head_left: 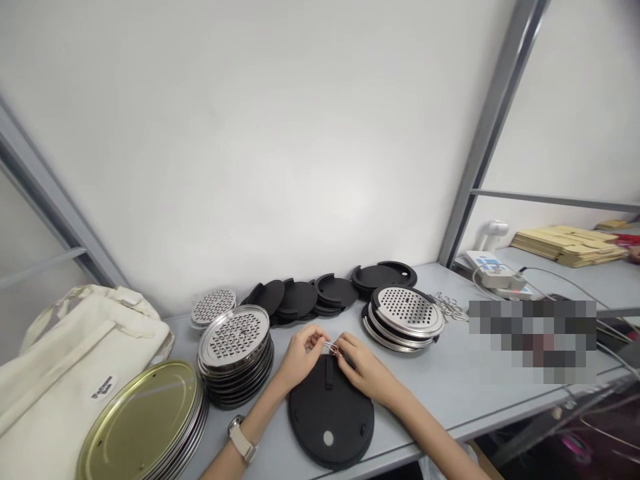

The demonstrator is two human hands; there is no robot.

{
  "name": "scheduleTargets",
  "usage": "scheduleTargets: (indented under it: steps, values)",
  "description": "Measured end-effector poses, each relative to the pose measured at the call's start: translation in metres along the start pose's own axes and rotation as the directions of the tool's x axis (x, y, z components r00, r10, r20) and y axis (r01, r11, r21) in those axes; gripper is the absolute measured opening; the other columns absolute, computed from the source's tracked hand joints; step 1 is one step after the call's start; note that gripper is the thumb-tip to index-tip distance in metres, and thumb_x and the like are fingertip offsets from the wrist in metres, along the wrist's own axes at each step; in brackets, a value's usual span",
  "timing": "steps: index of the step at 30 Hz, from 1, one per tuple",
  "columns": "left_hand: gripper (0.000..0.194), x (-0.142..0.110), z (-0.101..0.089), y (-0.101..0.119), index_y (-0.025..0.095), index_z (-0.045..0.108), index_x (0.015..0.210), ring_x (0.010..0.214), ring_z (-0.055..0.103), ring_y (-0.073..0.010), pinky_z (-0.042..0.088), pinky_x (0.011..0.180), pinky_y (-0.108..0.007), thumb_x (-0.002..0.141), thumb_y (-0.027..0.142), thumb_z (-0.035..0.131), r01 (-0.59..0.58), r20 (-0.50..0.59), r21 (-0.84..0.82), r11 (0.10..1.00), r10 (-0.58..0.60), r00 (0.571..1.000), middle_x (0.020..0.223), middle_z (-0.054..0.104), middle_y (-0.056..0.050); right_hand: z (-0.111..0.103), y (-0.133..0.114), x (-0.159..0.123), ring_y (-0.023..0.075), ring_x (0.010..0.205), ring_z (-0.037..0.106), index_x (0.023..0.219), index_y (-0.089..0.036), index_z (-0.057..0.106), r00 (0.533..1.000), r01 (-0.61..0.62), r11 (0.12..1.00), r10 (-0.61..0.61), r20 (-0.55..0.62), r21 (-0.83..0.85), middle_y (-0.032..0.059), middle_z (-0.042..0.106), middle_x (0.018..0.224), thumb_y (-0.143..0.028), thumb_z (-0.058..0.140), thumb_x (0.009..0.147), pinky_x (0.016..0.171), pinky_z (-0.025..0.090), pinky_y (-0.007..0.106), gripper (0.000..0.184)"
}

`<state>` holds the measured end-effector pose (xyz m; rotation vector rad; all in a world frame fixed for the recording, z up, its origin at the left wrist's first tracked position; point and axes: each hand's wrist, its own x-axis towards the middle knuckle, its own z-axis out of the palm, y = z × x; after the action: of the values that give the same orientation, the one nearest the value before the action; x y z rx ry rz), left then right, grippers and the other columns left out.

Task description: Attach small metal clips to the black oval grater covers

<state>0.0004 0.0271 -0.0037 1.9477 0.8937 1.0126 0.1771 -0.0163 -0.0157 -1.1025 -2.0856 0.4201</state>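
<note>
A small bent metal wire clip [331, 347] is at the far end of a round black plastic base [330, 413]. My left hand [303, 358] is closed, pinching one end of the clip between thumb and fingertips. On the other side, my right hand [363, 367] is closed with its fingertips on the clip's looped end. The base lies flat on the table; a raised narrow block and a pale round spot show on its upper face. Beyond my right hand is a stack of perforated metal discs in black holders [407, 312]. A heap of similar wire clips [450, 307] lies behind it.
At left are a stack of perforated grater discs [239, 340], a smaller disc [214, 308], gold-coloured round plates [145, 417] and a cream cloth bag [45, 380]. Black holders [297, 298] line the wall. Cables, a power strip [500, 277] and yellow cardboard [565, 243] are at right.
</note>
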Motion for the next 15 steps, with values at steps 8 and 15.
scheduleTargets:
  steps: [8, 15]
  values:
    - [0.02, -0.0021, 0.0027, -0.0058, 0.016, 0.059, 0.079, 0.07, 0.051, -0.0142, 0.039, 0.066, -0.025, 0.086, 0.019, 0.041, -0.041, -0.009, 0.138, 0.99, 0.043, 0.999, 0.076, 0.057, -0.001, 0.0007, 0.0045, -0.0016, 0.0183, 0.084, 0.054, 0.093, -0.019, 0.054, 0.999, -0.024, 0.999, 0.025, 0.036, -0.032, 0.0047, 0.054, 0.088, -0.009, 0.037, 0.09, 0.08, 0.046, 0.032, 0.02]
    - [0.019, -0.0043, 0.0036, -0.0075, 0.017, 0.057, 0.076, 0.073, 0.052, -0.0144, 0.039, 0.068, -0.025, 0.084, 0.015, 0.04, -0.069, -0.003, 0.193, 0.979, 0.071, 0.997, 0.077, 0.056, -0.001, -0.0021, 0.0011, -0.0013, 0.0187, 0.087, 0.054, 0.1, -0.018, 0.053, 0.998, 0.015, 0.999, -0.014, 0.064, -0.029, 0.0049, 0.055, 0.09, -0.013, 0.042, 0.09, 0.081, 0.045, 0.032, 0.015]
